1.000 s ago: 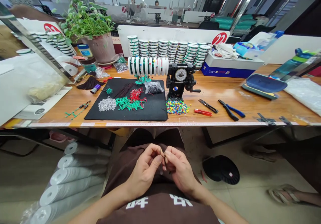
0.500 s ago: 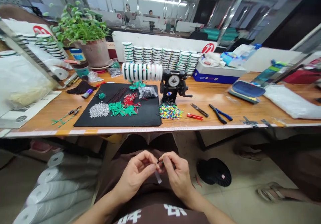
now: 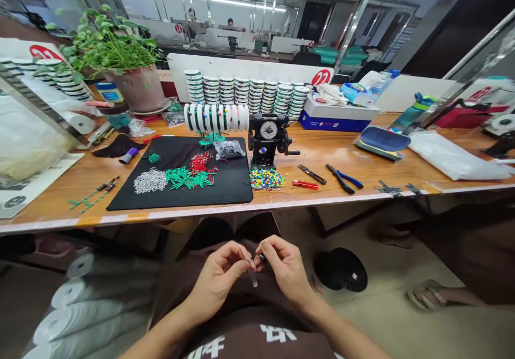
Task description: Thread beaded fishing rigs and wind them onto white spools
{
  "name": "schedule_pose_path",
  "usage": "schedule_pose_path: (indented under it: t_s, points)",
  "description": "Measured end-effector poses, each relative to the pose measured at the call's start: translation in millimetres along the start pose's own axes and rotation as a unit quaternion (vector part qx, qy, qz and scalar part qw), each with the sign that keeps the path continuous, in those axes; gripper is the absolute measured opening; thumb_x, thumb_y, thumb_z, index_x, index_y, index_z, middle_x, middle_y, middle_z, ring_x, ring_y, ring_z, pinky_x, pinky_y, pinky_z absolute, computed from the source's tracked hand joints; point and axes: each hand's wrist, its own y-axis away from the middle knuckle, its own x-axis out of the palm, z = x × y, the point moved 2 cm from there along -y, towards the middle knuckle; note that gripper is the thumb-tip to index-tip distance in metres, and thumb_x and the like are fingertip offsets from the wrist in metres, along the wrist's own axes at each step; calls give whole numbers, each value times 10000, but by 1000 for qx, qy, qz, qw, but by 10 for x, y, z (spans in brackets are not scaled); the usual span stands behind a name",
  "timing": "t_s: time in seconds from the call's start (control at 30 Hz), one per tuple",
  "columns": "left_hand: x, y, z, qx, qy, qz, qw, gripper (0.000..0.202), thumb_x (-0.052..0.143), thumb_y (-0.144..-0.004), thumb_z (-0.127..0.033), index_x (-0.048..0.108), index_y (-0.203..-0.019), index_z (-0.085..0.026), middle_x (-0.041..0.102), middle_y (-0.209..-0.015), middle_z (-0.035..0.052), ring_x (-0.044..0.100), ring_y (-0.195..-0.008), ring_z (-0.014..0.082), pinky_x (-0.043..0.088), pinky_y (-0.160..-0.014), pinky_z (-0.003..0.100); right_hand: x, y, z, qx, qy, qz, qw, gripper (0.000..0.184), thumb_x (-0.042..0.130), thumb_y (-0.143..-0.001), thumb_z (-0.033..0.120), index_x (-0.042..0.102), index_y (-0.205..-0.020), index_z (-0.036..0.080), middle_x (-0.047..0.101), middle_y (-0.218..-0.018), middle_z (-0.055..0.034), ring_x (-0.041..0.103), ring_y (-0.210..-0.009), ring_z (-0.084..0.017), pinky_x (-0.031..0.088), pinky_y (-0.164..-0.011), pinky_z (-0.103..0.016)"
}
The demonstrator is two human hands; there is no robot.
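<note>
Both my hands meet over my lap, below the table edge. My left hand (image 3: 219, 279) pinches a thin dark piece with a small clear tube (image 3: 252, 278) hanging from it. My right hand (image 3: 284, 270) pinches the other end, where a tiny green bead (image 3: 261, 256) shows at the fingertips. The fingers of both hands are closed and almost touch. On the wooden table (image 3: 362, 158) lies a black mat (image 3: 225, 184) with piles of silver (image 3: 149, 181), green (image 3: 183, 177) and red parts (image 3: 201, 161).
A black winding device (image 3: 266, 140) with white spools stands behind a heap of coloured beads (image 3: 263, 178). Scissors (image 3: 311, 174), a red tool (image 3: 304, 184) and blue-handled pliers (image 3: 344, 179) lie to the right. A potted plant (image 3: 116, 64) stands far left. White rolls (image 3: 80, 300) are on the floor.
My view has drifted to the right and up a little. My hands stay joined over my lap; the thin piece now lies lower between the fingers, with the clear tube hanging below.
</note>
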Motion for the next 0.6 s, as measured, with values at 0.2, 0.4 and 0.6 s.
schedule_pose_path:
  t_s: [0.2, 0.4, 0.6]
  points:
    - [-45, 10, 51, -6, 40, -11, 999, 234, 733, -856, -403, 660, -823, -182, 688, -795, 17, 622, -771, 145, 498, -747, 237, -143, -45, 84, -51, 115, 4, 992, 298, 508, -1011, 429, 673, -904, 205, 708, -838, -49, 684, -767, -193, 555, -712, -304]
    - [-115, 18, 68, -3, 30, -14, 999, 233, 715, -869, -421, 657, -842, -196, 691, -808, 18, 622, -784, 153, 500, -756, 244, -1224, -512, 409, -262, 446, -264, 814, 175, 568, -950, 359, 614, -963, 191, 659, -1037, -118, 610, -1022, -270, 448, -968, -426]
    - [-256, -33, 128, -1, -33, -33, 999, 239, 675, -896, -439, 671, -855, -203, 692, -846, 25, 622, -832, 163, 487, -791, 241, -2336, -1053, 559, -78, 632, -320, 702, 286, 640, -788, 455, 554, -852, 190, 585, -960, -158, 527, -997, -346, 433, -909, -486]
